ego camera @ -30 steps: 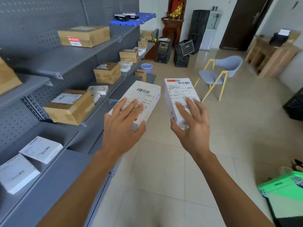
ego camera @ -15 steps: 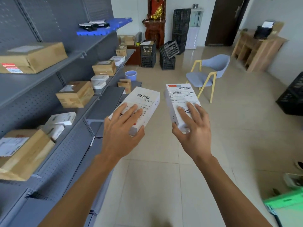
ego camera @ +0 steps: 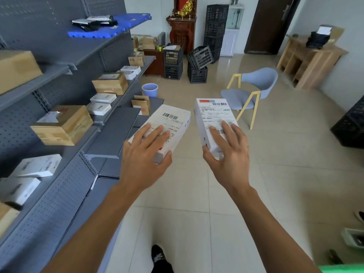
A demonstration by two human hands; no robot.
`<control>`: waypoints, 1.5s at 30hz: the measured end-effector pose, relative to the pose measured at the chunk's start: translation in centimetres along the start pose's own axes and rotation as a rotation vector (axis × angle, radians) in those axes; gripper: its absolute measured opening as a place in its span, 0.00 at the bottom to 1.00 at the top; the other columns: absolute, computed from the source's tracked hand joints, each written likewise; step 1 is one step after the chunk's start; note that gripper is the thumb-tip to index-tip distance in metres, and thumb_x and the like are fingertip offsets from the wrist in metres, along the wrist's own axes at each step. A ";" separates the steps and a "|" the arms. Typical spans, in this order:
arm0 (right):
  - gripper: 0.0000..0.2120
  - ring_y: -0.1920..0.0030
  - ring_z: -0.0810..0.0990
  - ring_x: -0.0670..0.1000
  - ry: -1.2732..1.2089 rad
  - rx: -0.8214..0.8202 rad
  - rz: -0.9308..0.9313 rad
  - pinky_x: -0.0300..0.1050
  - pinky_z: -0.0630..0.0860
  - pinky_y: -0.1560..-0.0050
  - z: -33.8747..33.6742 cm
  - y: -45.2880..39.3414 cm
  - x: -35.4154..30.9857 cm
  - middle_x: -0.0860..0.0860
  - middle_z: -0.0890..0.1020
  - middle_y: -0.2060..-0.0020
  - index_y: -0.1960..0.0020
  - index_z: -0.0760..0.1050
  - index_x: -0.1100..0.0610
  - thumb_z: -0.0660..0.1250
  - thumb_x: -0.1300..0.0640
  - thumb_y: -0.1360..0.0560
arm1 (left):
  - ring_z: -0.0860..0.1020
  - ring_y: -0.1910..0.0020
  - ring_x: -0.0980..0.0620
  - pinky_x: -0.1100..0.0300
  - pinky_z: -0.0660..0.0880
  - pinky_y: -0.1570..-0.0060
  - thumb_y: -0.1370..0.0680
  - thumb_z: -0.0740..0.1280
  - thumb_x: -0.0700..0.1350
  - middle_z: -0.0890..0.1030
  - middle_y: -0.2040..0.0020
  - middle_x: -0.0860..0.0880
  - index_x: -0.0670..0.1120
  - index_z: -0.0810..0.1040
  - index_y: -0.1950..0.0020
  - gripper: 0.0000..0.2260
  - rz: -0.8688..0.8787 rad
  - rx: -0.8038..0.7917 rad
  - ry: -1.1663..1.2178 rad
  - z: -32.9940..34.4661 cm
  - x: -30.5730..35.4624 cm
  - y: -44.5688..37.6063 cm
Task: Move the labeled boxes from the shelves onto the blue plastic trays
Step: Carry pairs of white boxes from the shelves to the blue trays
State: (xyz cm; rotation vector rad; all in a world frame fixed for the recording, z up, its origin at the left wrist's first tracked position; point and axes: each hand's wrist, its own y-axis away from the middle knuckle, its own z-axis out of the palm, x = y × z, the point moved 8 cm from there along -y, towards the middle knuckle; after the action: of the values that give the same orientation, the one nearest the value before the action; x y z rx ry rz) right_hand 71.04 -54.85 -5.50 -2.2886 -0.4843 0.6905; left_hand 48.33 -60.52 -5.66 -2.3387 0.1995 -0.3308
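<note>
Holding one white labeled box apiece, both hands reach out over the tiled floor (ego camera: 275, 174) in the middle of the scene. The left hand (ego camera: 143, 156) grips the left box (ego camera: 169, 127) from above, its fingers (ego camera: 155, 133) spread across the printed label and its thumb hooked under the near right corner. The right hand (ego camera: 228, 154) holds the right box (ego camera: 213, 121) the same way, fingers laid on the label and the thumb pressed against the near left side (a ring shows on one finger). The two boxes sit side by side, near each other but apart, their far ends pointing away from the person.

Grey metal shelves (ego camera: 59, 194) run along the left, carrying brown cartons and more white boxes at several levels. A blue plastic tray (ego camera: 126, 22) lies on the top shelf at the far left, with dark, flat items on it; what they are I cannot tell. On the floor beyond the shelves stand a small blue bucket (ego camera: 150, 90) and stacked black crates (ego camera: 173, 64). A pale blue chair (ego camera: 254, 89) with yellow legs stands to the right of the boxes, farther off, and a wooden desk (ego camera: 309, 62) is against the far right wall. A dark shoe (ego camera: 158, 257) shows at the near edge.
</note>
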 end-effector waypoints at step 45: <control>0.23 0.28 0.69 0.60 -0.061 0.072 -0.037 0.60 0.73 0.38 38.5 -49.4 23.8 0.52 0.75 0.29 0.32 0.78 0.52 0.68 0.45 0.25 | 0.66 0.23 0.47 0.36 0.71 0.36 0.22 0.60 0.62 0.73 0.25 0.51 0.50 0.75 0.27 0.27 -0.138 -0.132 -0.020 40.0 -26.9 -46.4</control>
State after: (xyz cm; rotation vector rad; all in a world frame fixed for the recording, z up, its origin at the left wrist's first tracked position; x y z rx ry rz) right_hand 59.60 11.13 -2.71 -2.1914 -0.5207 0.7490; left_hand 36.56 5.35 -4.90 -2.4919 0.0514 -0.3718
